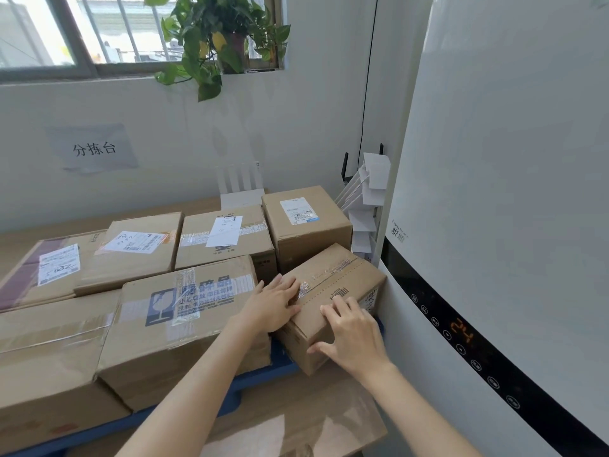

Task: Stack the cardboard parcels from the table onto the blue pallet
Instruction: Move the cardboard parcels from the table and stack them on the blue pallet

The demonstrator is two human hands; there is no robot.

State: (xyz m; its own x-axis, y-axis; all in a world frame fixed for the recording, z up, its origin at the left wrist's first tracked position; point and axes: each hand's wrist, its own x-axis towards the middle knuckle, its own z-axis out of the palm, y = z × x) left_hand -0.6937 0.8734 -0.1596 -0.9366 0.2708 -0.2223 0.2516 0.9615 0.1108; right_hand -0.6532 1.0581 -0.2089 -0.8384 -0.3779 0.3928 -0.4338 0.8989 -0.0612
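Now we have both hands on the small cardboard parcel, which sits tilted at the right end of the blue pallet. Our left hand lies flat on its taped top, fingers straight. Our right hand spreads loosely over the near corner, thumb down the side. The white air conditioner stands just beside its right edge, and the fragile-marked parcel lies close on its left.

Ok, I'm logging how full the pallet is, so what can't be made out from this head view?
All in the head view:
1. Blue pallet: parcels cover it; only its near edge shows.
2. Small parcel under left hand and right hand: its underside is hidden, so its seating is unclear.
3. Shipping label on the back parcel: print too small to read.
4. Near-left parcel: cut off by the left frame edge.
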